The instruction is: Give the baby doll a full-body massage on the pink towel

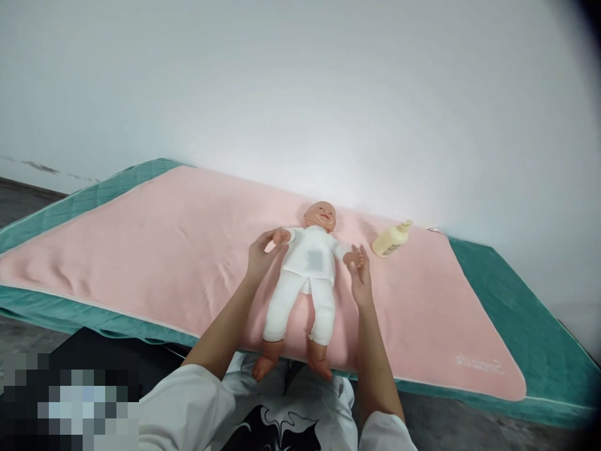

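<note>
Bald, white-clothed plastic doll [307, 254] lies back-down on a pink cloth mat [154, 250], left hand [259, 258] and right hand [361, 282] loosely curled at its fists (seemingly steadying its arms); yellow plastic bottle [390, 240], two o'clock.

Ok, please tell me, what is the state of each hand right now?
Left hand: holding the doll's right hand.
Right hand: holding the doll's left hand.

So you've got the mat [141, 238] on the bed [526, 313], wall [282, 94] behind. The doll [310, 257] lies on the mat, feet toward you, with the bottle [389, 241] on its right from your side.
</note>
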Demonstrator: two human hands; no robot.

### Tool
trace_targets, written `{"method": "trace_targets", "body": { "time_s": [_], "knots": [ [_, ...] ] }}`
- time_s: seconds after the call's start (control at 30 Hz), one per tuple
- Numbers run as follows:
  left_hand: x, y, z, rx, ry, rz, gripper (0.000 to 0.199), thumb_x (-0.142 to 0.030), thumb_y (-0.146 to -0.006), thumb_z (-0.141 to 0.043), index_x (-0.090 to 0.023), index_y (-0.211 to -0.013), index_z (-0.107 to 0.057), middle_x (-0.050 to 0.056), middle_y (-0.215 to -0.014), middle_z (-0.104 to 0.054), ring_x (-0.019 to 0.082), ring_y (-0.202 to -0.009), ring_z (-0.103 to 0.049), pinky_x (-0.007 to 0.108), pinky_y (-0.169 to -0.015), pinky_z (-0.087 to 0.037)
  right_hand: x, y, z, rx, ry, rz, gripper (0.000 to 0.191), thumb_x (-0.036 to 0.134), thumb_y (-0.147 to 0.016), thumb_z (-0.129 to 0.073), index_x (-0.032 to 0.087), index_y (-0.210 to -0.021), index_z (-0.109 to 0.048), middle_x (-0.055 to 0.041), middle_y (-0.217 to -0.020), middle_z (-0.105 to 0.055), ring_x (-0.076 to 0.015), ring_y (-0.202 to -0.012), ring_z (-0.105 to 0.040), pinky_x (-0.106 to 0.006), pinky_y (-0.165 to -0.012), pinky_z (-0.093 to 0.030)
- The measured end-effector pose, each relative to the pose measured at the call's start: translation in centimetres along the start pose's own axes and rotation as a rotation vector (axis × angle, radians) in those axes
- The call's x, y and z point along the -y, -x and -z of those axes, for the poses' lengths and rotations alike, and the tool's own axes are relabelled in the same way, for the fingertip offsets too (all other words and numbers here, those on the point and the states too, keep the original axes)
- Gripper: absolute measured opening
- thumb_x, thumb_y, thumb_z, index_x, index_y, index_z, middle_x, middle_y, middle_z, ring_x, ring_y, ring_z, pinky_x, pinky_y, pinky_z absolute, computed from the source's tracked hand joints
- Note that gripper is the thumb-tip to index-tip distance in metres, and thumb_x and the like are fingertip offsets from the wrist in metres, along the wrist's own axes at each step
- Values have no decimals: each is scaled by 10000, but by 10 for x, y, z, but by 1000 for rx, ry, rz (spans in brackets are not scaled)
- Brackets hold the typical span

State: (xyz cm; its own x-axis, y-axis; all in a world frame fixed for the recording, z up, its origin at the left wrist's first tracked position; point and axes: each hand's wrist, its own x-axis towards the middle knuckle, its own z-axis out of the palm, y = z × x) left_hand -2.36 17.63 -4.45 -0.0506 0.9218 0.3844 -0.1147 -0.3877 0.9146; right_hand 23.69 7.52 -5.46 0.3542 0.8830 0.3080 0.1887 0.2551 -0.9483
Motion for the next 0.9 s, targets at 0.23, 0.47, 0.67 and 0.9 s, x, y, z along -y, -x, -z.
{"method": "trace_targets", "body": {
  "time_s": [0.23,0.47,0.67,0.9],
  "knots": [
    [23,-36,36,-442,482,530,153,-243,-817,-737,-159,-934,-685,25,-878,-697,131,-866,-687,270,-904,-535,-36,-33,45,-366,-436,-302,521,487,-821,-667,267,-1266,-509,-70,-1317,-594,-185,-1068,-660,-414,-912,-569],
    [50,-43,42,-609,611,831,77,-228,-921,-600,-171,-953,-641,56,-837,-706,156,-800,-691,275,-796,-594,-61,-38,55,-378,-491,-407,257,350,-769,-730,220,-924,-573,-12,-943,-706,-186,-970,-695,-406,-876,-609],
    [56,-49,41,-626,598,858,97,-257,-919,-606,-179,-967,-638,65,-844,-706,169,-819,-698,286,-784,-603,-66,-39,55,-423,-517,-468,226,359,-770,-698,249,-810,-504,-16,-923,-698,-201,-982,-693,-457,-890,-606],
    [39,-44,31,-525,368,643,171,-259,-830,-729,-177,-964,-661,58,-917,-698,151,-846,-691,293,-796,-564,-46,-38,47,-392,-411,-379,404,374,-718,-737,251,-1061,-562,-68,-1214,-629,-231,-1184,-612,-470,-993,-536]
  ]
}}
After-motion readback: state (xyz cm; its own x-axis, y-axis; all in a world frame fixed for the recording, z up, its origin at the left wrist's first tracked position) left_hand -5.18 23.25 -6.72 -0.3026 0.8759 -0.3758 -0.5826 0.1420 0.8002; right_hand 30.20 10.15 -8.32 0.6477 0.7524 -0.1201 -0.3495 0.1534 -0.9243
